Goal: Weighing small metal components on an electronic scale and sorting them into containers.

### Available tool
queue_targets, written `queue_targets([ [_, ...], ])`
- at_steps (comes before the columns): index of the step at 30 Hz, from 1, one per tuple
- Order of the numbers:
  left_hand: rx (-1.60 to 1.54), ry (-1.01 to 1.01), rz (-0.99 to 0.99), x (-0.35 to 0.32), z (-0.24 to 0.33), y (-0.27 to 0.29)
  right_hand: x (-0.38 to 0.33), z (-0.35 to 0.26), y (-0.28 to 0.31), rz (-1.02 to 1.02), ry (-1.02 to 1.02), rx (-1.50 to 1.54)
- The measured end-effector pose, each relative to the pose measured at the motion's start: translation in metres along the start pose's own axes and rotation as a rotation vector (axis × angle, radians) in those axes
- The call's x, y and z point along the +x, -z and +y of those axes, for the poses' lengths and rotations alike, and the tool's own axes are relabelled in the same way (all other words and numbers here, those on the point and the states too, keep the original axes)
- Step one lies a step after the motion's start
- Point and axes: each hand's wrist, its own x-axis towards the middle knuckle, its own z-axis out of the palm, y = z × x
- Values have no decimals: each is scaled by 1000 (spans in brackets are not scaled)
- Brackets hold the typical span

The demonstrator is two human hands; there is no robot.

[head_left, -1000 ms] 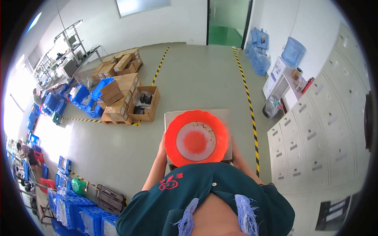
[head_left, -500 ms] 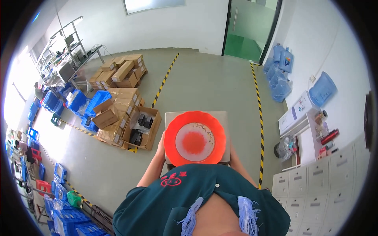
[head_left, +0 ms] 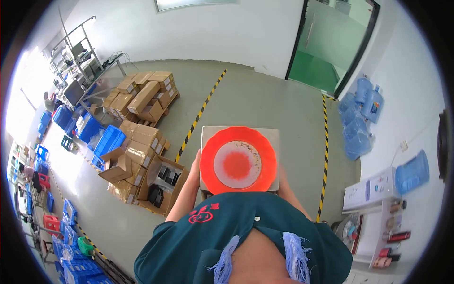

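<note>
Looking down, we see a bright red, plastic-looking plate with a scalloped rim lying on a pale grey, square, flat-topped stand, close to our dark green, short-sleeved shirt. The plate's round centre is pale with a red middle, small specks showing at its upper right. Our bare left hand lies along the stand's left edge; our bare right hand, blurred, along its right. The fingers are hidden, so we cannot tell how far they close, though both hands seem to steady the stand rather than the plate. We judge the plate already placed on top; whether the stand is lifted or standing, and what is left, we cannot tell.
</note>
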Motion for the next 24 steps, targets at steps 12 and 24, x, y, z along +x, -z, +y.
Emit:
queue_targets([
  [12,-13,-37,165,252,49,-6,317,-41,14,-222,-131,167],
  [24,-28,-20,147,539,103,17,562,-143,-44,-144,-11,-28],
])
